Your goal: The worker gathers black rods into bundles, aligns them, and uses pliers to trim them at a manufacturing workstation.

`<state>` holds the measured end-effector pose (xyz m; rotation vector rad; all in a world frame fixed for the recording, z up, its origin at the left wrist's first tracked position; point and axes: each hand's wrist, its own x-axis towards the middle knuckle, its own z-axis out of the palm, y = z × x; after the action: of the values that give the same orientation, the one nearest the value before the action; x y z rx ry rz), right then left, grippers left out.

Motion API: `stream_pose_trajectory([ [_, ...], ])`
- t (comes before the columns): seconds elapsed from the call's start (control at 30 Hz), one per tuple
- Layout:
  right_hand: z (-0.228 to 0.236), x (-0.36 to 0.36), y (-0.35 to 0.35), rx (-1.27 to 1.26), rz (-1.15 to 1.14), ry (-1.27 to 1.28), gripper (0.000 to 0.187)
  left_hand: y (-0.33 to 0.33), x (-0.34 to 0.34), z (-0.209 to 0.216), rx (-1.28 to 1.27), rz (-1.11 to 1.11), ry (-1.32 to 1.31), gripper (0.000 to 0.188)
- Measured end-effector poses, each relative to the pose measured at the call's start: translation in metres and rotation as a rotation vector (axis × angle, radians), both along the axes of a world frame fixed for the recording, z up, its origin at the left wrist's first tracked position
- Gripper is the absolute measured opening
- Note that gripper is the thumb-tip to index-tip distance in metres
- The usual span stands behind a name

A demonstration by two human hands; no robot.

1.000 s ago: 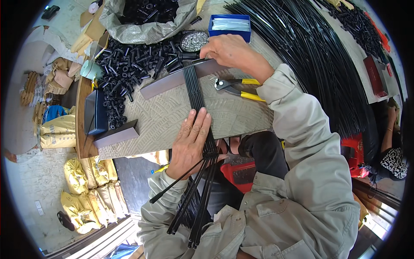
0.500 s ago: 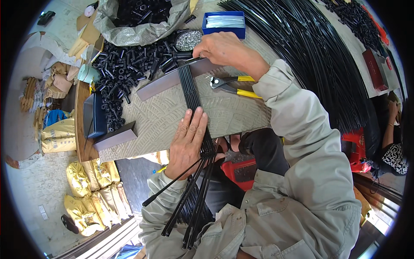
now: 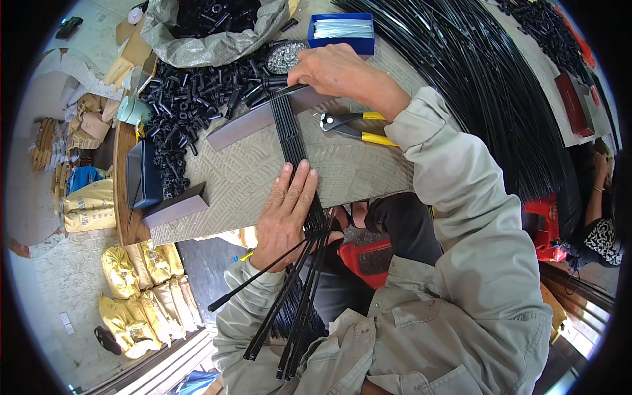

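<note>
A row of thin black rods (image 3: 288,131) lies side by side on the table, their upper ends against a grey metal bar (image 3: 240,127). My left hand (image 3: 286,207) lies across the rods at the near table edge, fingers straight on top and thumb on their other side, holding them. Below it the rods fan out over my lap. With curled fingers my right hand (image 3: 329,69) pinches at the bar's upper edge, beside the rod tips. Whatever is in those fingertips is mostly hidden. Yellow-handled pincers (image 3: 355,125) lie just below my right wrist.
Black tubular parts (image 3: 197,99) are heaped at the left, below an open sack (image 3: 178,52). A dish of small silvery pieces (image 3: 286,58) and a blue box (image 3: 341,46) stand behind. Many long black rods (image 3: 461,79) lie at the right. Another person's arm (image 3: 598,181) shows far right.
My right hand has shifted slightly left and away from me along the bar. The loose lower rod ends have swung a little left. My left hand stays on the rods.
</note>
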<state>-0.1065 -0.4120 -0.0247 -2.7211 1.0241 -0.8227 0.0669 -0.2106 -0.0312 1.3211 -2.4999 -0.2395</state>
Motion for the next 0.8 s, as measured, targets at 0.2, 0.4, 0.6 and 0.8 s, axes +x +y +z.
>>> stream_pose_trajectory([
  [0.2, 0.005, 0.011, 0.003, 0.018, 0.004, 0.064, 0.013, 0.000, 0.001, 0.001, 0.019, -0.007, 0.003, 0.093],
  [0.4, 0.001, 0.014, 0.001, 0.050, 0.020, 0.048, 0.011, 0.001, 0.001, -0.001, -0.006, 0.000, 0.000, 0.090],
  [0.6, -0.003, 0.013, -0.001, 0.038, 0.045, -0.052, 0.013, 0.001, 0.000, -0.001, -0.012, 0.006, -0.002, 0.090],
  [0.8, -0.006, 0.016, -0.001, 0.021, 0.078, -0.080, 0.017, 0.001, 0.000, -0.001, -0.016, 0.009, -0.008, 0.090],
])
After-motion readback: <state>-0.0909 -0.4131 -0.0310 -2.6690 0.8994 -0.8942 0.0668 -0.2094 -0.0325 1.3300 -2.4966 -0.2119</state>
